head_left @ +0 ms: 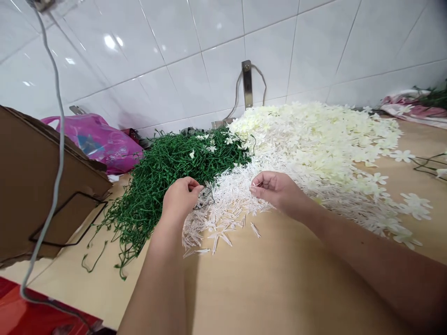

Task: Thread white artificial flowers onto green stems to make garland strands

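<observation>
My left hand (pixel 181 197) is closed in a pinch at the right edge of a heap of green artificial stems (pixel 153 181). A thin green stem (pixel 211 194) shows at its fingertips. Over the pile of small white plastic stamens (pixel 230 190), my right hand (pixel 274 188) pinches what looks like one white stamen between thumb and forefinger. The two hands are apart, at about the same height. Behind the right hand spreads a large heap of cream-white fabric petals (pixel 324 135). Several loose stamens (pixel 221 235) lie on the wooden tabletop (pixel 279 279).
A cardboard box (pixel 42 186) stands at the left, with a grey cable (pixel 57 163) hanging before it. Behind it lies a pink plastic bag (pixel 104 144). A metal bracket (pixel 247 83) is fixed to the tiled wall. Pink cloth (pixel 412 109) lies at the far right.
</observation>
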Motion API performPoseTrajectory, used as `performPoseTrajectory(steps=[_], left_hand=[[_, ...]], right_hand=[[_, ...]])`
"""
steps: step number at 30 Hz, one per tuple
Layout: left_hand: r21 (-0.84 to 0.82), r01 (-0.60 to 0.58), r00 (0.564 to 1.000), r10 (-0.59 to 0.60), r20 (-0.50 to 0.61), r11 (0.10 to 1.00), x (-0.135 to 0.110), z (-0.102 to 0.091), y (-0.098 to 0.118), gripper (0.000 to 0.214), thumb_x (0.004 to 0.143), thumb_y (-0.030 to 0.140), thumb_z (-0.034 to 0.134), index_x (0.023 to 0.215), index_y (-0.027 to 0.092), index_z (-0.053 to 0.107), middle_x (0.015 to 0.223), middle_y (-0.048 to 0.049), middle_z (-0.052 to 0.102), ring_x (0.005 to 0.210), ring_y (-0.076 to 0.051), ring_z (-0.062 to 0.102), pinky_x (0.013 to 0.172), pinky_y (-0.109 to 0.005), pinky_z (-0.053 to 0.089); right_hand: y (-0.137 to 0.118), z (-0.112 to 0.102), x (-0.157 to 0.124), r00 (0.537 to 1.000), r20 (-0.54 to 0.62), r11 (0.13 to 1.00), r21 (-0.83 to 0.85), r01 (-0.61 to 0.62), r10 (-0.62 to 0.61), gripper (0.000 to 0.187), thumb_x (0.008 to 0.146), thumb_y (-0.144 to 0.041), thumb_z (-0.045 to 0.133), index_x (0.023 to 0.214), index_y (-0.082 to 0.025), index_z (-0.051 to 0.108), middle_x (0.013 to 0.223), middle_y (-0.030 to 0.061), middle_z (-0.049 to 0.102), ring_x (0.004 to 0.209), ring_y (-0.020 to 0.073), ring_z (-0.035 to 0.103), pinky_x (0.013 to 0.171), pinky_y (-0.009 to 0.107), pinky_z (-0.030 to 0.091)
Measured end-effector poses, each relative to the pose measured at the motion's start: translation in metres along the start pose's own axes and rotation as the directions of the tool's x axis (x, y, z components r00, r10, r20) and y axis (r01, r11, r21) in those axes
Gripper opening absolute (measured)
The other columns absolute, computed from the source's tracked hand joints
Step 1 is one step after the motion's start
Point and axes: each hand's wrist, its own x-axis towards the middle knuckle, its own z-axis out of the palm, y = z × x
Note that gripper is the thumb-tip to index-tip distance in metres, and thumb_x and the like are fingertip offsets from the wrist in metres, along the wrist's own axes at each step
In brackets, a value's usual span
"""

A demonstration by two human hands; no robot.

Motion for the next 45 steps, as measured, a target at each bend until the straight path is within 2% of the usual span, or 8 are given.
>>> performPoseTrajectory(steps=[4, 8, 13, 17, 28, 34, 39, 45], left_hand=[[0.047, -0.033, 0.998, 0.031, 0.052, 0.998, 0.000, 0.007, -0.002, 0.021, 0.066, 0.039, 0.052, 0.073, 0.021, 0.057, 0.076, -0.0018, 0.059, 0.064, -0.014, 0.051, 0.053, -0.024, 0.033], [0.062, -0.073, 0.997, 0.073, 0.013, 0.995, -0.004, 0.015, 0.008, 0.027, 0.071, 0.045, 0.045, 0.069, 0.021, 0.055, 0.076, -0.0017, 0.056, 0.067, -0.014, 0.051, 0.056, -0.025, 0.033], [0.155, -0.049, 0.998, 0.042, 0.046, 0.987, -0.011, 0.022, 0.021, 0.034, 0.069, 0.053, 0.045, 0.069, 0.020, 0.056, 0.078, -0.0032, 0.054, 0.069, -0.016, 0.051, 0.057, -0.026, 0.034], [0.142, -0.174, 0.985, 0.173, 0.018, 0.974, -0.016, 0.027, 0.029, 0.022, 0.070, 0.040, 0.050, 0.074, 0.019, 0.056, 0.081, -0.0047, 0.054, 0.076, -0.018, 0.050, 0.062, -0.026, 0.035], [-0.161, -0.261, 0.944, 0.217, -0.247, 0.952, -0.015, 0.018, 0.029, 0.021, 0.080, 0.028, 0.038, 0.079, 0.019, 0.057, 0.077, -0.0027, 0.059, 0.073, -0.015, 0.052, 0.066, -0.026, 0.037], [-0.545, -0.362, 0.903, 0.141, -0.405, 0.756, -0.015, 0.011, 0.033, 0.022, 0.081, 0.027, 0.036, 0.082, 0.015, 0.055, 0.079, -0.0046, 0.059, 0.076, -0.012, 0.053, 0.074, -0.024, 0.039], [-0.839, -0.187, 0.980, 0.034, -0.198, 0.511, -0.015, 0.015, 0.041, 0.015, 0.076, 0.023, 0.045, 0.079, 0.013, 0.055, 0.076, -0.0037, 0.060, 0.066, -0.009, 0.051, 0.065, -0.021, 0.040], [-0.851, -0.041, 0.950, 0.283, 0.129, 0.523, -0.028, 0.030, 0.057, 0.013, 0.072, 0.021, 0.049, 0.070, 0.013, 0.058, 0.064, 0.0002, 0.055, 0.055, -0.007, 0.042, 0.054, -0.019, 0.033]], right_hand=[[-0.007, 0.018, -0.013, 0.903, 0.418, 0.975, 0.142, -0.172, 0.098, 0.018, 0.067, -0.029, 0.058, 0.071, -0.015, 0.047, 0.061, -0.0015, 0.052, 0.058, 0.0089, 0.051, 0.057, 0.023, 0.038], [-0.005, 0.036, -0.023, 0.774, 0.600, 0.980, -0.113, -0.167, 0.201, 0.012, 0.067, -0.023, 0.057, 0.072, -0.015, 0.051, 0.063, -0.0018, 0.052, 0.054, 0.0062, 0.043, 0.051, 0.020, 0.032], [0.006, 0.027, -0.014, 0.905, 0.394, 0.987, -0.100, -0.130, 0.159, 0.012, 0.067, -0.024, 0.055, 0.068, -0.015, 0.047, 0.060, -0.0025, 0.049, 0.055, 0.0071, 0.043, 0.052, 0.020, 0.033], [0.014, 0.018, -0.005, 0.964, 0.225, 0.988, -0.100, -0.120, 0.140, 0.017, 0.065, -0.030, 0.056, 0.066, -0.015, 0.046, 0.055, -0.0044, 0.044, 0.049, 0.0062, 0.038, 0.046, 0.020, 0.029], [0.010, 0.017, -0.004, 0.972, 0.167, 0.985, 0.027, -0.170, 0.163, 0.024, 0.058, -0.034, 0.063, 0.063, -0.015, 0.049, 0.052, -0.0040, 0.049, 0.045, 0.0060, 0.041, 0.044, 0.020, 0.032], [0.010, 0.009, -0.002, 0.971, 0.141, 0.974, 0.092, -0.206, 0.192, 0.028, 0.059, -0.039, 0.064, 0.068, -0.016, 0.050, 0.052, -0.0040, 0.049, 0.042, 0.0059, 0.041, 0.041, 0.019, 0.030], [0.004, 0.000, 0.000, 0.975, 0.057, 0.957, 0.186, -0.221, 0.214, 0.026, 0.056, -0.037, 0.069, 0.067, -0.018, 0.053, 0.059, -0.0013, 0.055, 0.053, 0.0101, 0.052, 0.049, 0.022, 0.038], [0.000, -0.008, 0.002, 0.987, -0.038, 0.947, 0.288, -0.139, 0.156, 0.021, 0.056, -0.032, 0.070, 0.064, -0.019, 0.056, 0.064, 0.0007, 0.055, 0.069, 0.0144, 0.057, 0.070, 0.029, 0.042]])
